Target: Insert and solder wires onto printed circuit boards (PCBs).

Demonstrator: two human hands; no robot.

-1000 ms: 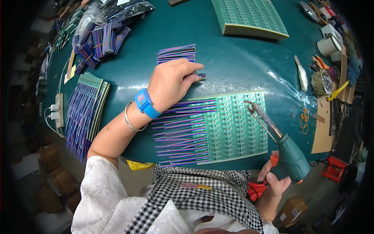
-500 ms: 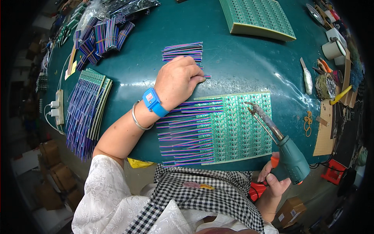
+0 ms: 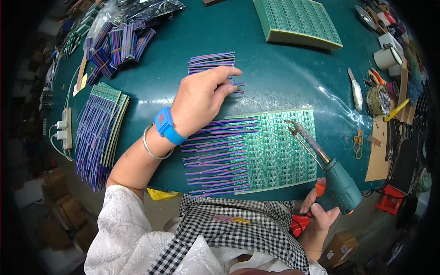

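Note:
My left hand, with a blue wristband, is over a small stack of multicoloured ribbon wires. Its index finger points out to the right, apart from the thumb. A few wire ends stick out beside the thumb; the other fingertips are hidden. My right hand grips a green soldering gun with an orange trigger. The gun's tip is above a green circuit-board panel. Rows of short ribbon wires lie along the panel's left part, their ends reaching past its edge.
Wired panels are stacked at left, beside a power strip. Bundled wires lie at the back left. A thick stack of bare panels stands at the back. Rightward are a wrapped knife, a mug and cardboard.
My left thumb and index finger have parted from a pinch, the index finger now lifted and stretched to the right. The soldering gun keeps its place over the panel. The whole view shifts slightly.

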